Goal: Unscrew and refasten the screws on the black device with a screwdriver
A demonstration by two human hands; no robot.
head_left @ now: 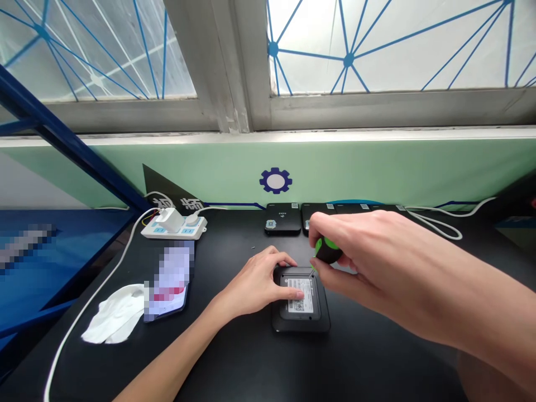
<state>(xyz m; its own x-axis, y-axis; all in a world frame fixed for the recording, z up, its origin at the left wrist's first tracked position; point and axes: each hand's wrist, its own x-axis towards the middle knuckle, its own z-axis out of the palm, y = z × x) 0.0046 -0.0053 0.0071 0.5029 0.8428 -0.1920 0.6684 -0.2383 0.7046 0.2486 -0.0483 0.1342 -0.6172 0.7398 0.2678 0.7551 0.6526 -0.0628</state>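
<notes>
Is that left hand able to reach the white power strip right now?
Probably yes: nothing tall seems to stand between the left hand and the white power strip, though the hand would first have to let go of the black device.

Device [302, 308] on tbl [238, 357], boxes [283, 218] bhd, pwr strip [179, 231] L of boxes.

Black box [300, 316] — label [306, 305] up, tilted screwdriver [328, 253]
</notes>
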